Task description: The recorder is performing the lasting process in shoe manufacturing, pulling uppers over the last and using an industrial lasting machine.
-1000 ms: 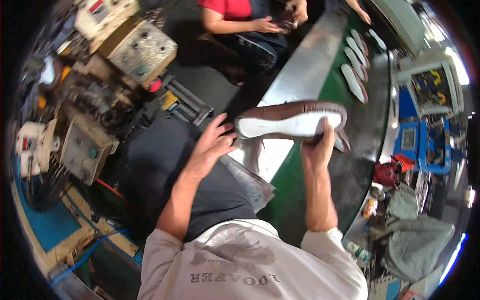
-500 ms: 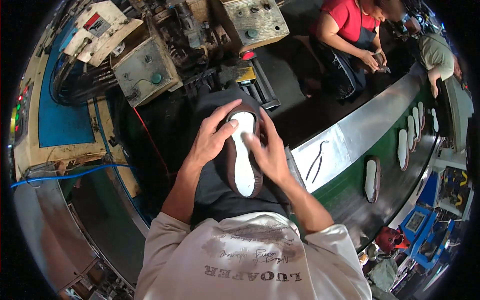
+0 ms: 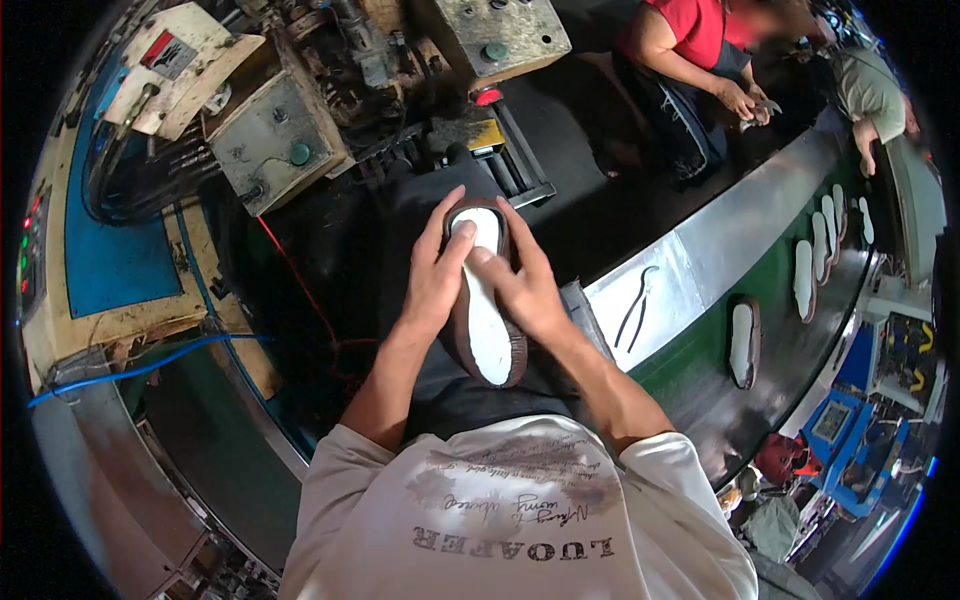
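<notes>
A brown shoe upper [image 3: 488, 337] with a white insole board on its underside rests over my lap, its white face up. My left hand [image 3: 440, 268] wraps the far end from the left, thumb pressed on the white board. From the right, my right hand [image 3: 520, 286] grips the same end, its thumb lying on the board close to the left thumb. The far end's brown rim curls around the white board between my fingers. What lies beneath the shoe upper is hidden by it.
Pincers [image 3: 637, 308] lie on a metal ledge [image 3: 690, 265] at right. Beyond, a green conveyor belt [image 3: 690, 370] carries several similar shoe uppers [image 3: 744, 345]. Dirty machinery with a control box [image 3: 275, 140] stands ahead left. A co-worker in red [image 3: 690, 45] holds a tool at the far right.
My right thumb has come down from a blurred, raised position onto the white board beside the left thumb. The view has shifted slightly. The co-worker's hands have moved.
</notes>
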Tool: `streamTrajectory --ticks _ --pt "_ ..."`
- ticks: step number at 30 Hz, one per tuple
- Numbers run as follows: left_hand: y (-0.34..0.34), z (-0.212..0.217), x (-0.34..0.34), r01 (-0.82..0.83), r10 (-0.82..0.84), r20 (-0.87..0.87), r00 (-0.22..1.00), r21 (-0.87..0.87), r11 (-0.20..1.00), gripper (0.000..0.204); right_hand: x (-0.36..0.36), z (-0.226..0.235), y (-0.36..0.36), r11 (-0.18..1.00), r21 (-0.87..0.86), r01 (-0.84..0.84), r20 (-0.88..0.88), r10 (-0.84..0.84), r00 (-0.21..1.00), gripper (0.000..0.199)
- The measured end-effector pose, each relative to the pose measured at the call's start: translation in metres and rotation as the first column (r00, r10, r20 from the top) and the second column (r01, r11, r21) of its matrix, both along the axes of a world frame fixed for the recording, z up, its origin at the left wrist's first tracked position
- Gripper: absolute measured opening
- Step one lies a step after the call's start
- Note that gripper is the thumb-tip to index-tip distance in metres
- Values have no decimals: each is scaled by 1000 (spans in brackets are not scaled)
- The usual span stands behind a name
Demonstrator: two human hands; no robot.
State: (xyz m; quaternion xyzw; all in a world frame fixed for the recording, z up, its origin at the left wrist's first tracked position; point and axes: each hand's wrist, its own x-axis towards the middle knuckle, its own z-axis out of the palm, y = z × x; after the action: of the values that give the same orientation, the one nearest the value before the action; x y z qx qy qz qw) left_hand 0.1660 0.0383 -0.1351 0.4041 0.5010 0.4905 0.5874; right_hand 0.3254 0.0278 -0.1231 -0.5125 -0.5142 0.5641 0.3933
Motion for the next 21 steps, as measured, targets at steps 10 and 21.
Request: streamTrajectory --ticks 10,21 --pt "-16 -47 23 93 -73 221 973 -84 992 71 28 -44 -7 999 -50 21 -48 -23 999 68" --pt "-7 -31 16 -183 231 191 954 -237 954 63 33 35 -61 870 152 -470 705 238 668 92"
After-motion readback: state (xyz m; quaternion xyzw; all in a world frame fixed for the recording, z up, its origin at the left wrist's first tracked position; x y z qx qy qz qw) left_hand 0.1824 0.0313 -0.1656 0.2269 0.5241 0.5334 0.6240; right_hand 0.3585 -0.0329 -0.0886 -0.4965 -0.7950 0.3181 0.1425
